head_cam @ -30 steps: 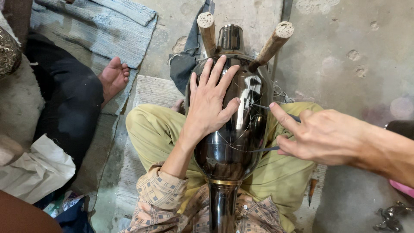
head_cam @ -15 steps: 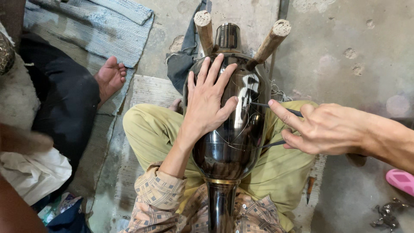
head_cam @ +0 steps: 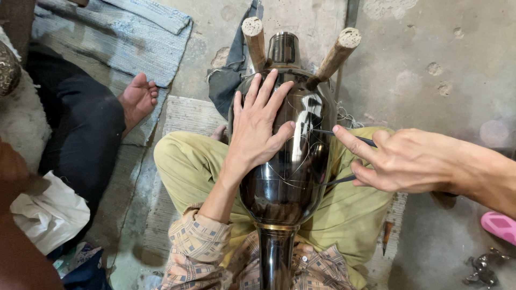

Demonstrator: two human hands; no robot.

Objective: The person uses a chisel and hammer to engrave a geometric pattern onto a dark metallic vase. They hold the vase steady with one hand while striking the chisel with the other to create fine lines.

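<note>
Little has shifted over the last second: the left hand [head_cam: 258, 129] stays pressed flat on the dark metal vase [head_cam: 287, 161], while the right hand [head_cam: 398, 161] has edged slightly closer along the vessel's flank. The vase lies across the lap of the seated person, between knees clad in olive trousers [head_cam: 177, 166], its narrow neck pointing toward the camera and its foot wedged between two wooden pegs [head_cam: 255, 40] near the concrete floor [head_cam: 441, 48]. Fingers of the left hand are spread wide over the polished upper curve. The right hand pinches a thin dark scribing tool [head_cam: 344, 135] (its tip touches the vase's right side), index finger stretched along the shaft. Fine scratched lines curve across the glossy surface beside the tool's tip. At left, another person sits on a pale woven mat [head_cam: 113, 37], a bare foot [head_cam: 138, 99] resting just beside the worker's knee. A white cloth [head_cam: 51, 215] lies at lower left, and a pink sandal [head_cam: 500, 225] sits at the right edge.
</note>
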